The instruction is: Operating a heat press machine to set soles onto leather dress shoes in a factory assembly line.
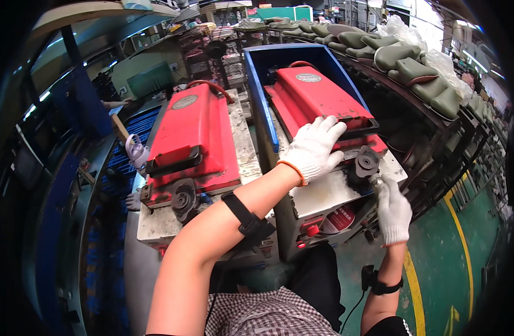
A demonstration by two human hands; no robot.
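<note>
Two machines with red metal lids stand side by side before me. On the right machine's red lid (318,92) my left hand (316,147), in a white knit glove, lies with its fingers stretched out, close to the black handle (358,129). Its thumb points toward a black knob (367,161) at the lid's front edge. By the machine's front right corner is my right hand (392,208), also gloved. Its fingers are curled together beside the knob, and what they grip, if anything, is hidden.
The left machine's red lid (190,129) is down, with a black knob (184,199) at its front. A blue sheet-metal surround (260,95) encloses the right machine's back. Green boots (400,56) lie on a rack at right. A lilac bottle (136,151) stands left.
</note>
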